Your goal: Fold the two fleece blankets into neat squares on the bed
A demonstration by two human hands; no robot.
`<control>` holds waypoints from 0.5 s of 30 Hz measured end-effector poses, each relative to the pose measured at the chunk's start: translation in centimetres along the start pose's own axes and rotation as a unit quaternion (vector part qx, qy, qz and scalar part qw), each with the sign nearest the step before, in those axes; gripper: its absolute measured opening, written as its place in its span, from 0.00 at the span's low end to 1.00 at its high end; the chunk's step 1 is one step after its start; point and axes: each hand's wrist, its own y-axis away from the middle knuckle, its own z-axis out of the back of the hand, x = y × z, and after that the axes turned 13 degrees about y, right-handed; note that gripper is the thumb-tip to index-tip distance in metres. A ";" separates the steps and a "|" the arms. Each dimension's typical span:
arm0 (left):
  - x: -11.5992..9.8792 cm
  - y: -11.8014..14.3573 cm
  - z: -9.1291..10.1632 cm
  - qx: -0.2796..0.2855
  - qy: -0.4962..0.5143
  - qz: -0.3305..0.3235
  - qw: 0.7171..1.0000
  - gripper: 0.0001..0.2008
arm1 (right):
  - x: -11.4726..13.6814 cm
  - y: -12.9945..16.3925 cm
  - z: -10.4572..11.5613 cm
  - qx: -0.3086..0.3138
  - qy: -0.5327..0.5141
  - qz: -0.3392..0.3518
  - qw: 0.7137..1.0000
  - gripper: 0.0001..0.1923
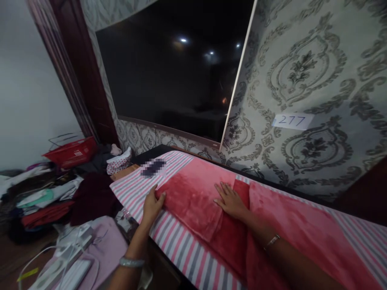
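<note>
A red plush cloth (193, 201), partly folded over in layers, lies on a pink, grey and white striped cover (187, 251). My left hand (152, 205) rests at the cloth's left edge, thumb and forefinger apart. Flat on the folded part, near a raised fold, my right hand (231, 201) has its fingers spread. More of the same red cloth stretches out to the right, under my right forearm. Whether the red parts are one piece, I cannot tell.
A dark blurred item (154, 167) lies on the striped cover's far left. Below left, a power strip (72, 245) with white cables sits on a pink surface. Piled clothes (48, 201) and a red basket (72, 152) stand at left. A large television (178, 72) hangs behind.
</note>
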 end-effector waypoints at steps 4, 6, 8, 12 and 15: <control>0.3 -0.1 0.0 0.010 0.040 0.047 0.998 0.37 | -0.2 -1.0 3.1 0.048 0.002 0.004 0.999 0.31; 0.2 -0.1 -0.4 0.003 0.031 0.058 0.998 0.36 | -0.1 -2.1 4.8 0.034 0.006 0.019 0.999 0.24; 0.2 0.2 -0.9 -0.015 0.011 0.048 0.999 0.35 | 0.3 -3.7 6.0 -0.004 0.008 0.034 0.999 0.21; 0.4 0.9 -1.3 -0.039 -0.015 0.008 0.999 0.33 | 2.0 -7.7 6.8 -0.075 -0.021 0.083 0.993 0.26; 0.6 1.2 -1.3 -0.042 -0.013 0.005 0.999 0.31 | 3.7 -10.7 6.6 -0.080 -0.036 0.113 0.990 0.29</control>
